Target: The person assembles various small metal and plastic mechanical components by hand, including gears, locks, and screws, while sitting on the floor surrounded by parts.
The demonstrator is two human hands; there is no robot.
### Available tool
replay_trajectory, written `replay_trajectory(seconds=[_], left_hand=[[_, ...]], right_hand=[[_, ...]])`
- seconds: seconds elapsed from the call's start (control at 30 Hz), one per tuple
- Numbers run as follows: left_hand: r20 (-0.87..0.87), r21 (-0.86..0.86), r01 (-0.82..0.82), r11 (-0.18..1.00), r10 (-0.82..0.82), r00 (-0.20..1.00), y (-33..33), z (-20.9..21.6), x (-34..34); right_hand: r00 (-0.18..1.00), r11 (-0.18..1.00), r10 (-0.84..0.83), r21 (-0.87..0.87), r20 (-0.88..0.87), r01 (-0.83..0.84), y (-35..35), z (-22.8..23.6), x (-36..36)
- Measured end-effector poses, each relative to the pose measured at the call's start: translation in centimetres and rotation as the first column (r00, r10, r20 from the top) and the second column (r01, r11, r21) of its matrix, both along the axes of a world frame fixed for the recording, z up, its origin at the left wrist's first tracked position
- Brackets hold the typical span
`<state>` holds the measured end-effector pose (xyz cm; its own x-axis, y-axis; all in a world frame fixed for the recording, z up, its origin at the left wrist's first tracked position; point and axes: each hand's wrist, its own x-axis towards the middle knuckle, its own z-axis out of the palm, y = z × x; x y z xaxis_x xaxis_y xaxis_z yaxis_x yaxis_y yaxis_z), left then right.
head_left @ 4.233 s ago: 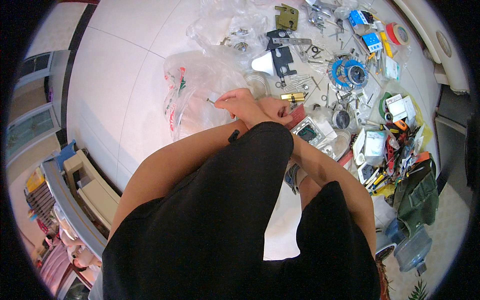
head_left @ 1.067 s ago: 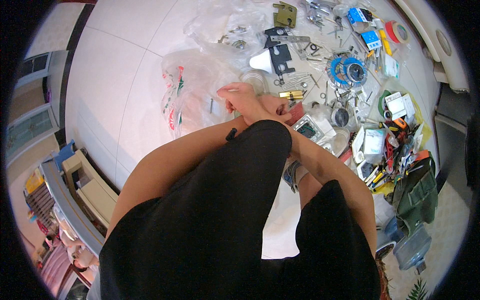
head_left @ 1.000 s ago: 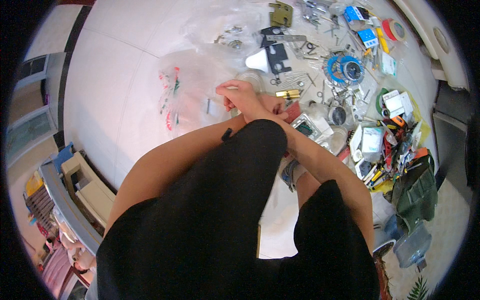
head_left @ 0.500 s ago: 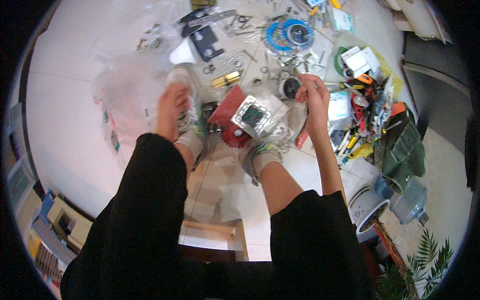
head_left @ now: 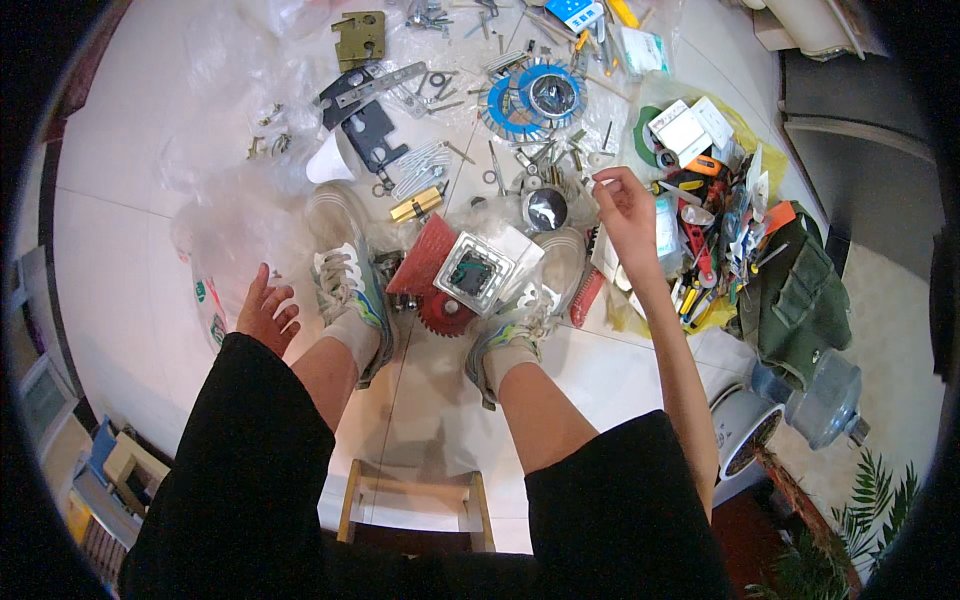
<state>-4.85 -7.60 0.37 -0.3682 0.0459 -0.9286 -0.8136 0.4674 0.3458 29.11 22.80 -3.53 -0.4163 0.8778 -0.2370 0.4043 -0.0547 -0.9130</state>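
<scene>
Lying leftmost, a clear bag (head_left: 238, 238) is bordering the left hand (head_left: 268, 312), fingers apart; past metal parts (head_left: 422, 170), the right hand (head_left: 628, 215), grip unclear, is hovering by the left edge of the yellow bag (head_left: 718, 315), seemingly picking pieces, needing fingertip care.

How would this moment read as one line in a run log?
left hand: fingers spread, near plastic bag | right hand: fingers curled, grip unclear, near hand tools | between shoes: red toothed disc
</scene>
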Motion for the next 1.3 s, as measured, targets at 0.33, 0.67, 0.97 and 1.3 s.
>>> replay_trajectory(seconds=[0.33, 0.67, 0.97, 1.3], left_hand=[[-0.217, 0.389, -0.035, 0.921, 0.128, 0.968, 3.2, 8.0, -1.7], [-0.364, 0.379, 0.187, 0.906, -0.04, 0.93, 1.8, 10.2, -1.4], [-0.641, -0.071, 0.544, 0.836, -0.456, 0.617, 2.3, 10.5, 0.1], [-0.627, -0.4, 0.82, 0.409, -0.775, 0.081, 7.1, 13.1, 2.1]], right_hand=[[0.994, 0.995, 0.079, 0.062, 0.071, -0.084, -0.5, -1.3, -1.7], [0.994, 0.994, 0.085, 0.067, 0.072, -0.089, 2.6, -3.1, -0.9], [0.937, 0.888, 0.296, 0.306, 0.188, -0.342, 3.3, -3.8, -4.0], [0.749, 0.699, 0.432, 0.339, 0.502, -0.63, 3.7, -4.1, -5.3]])
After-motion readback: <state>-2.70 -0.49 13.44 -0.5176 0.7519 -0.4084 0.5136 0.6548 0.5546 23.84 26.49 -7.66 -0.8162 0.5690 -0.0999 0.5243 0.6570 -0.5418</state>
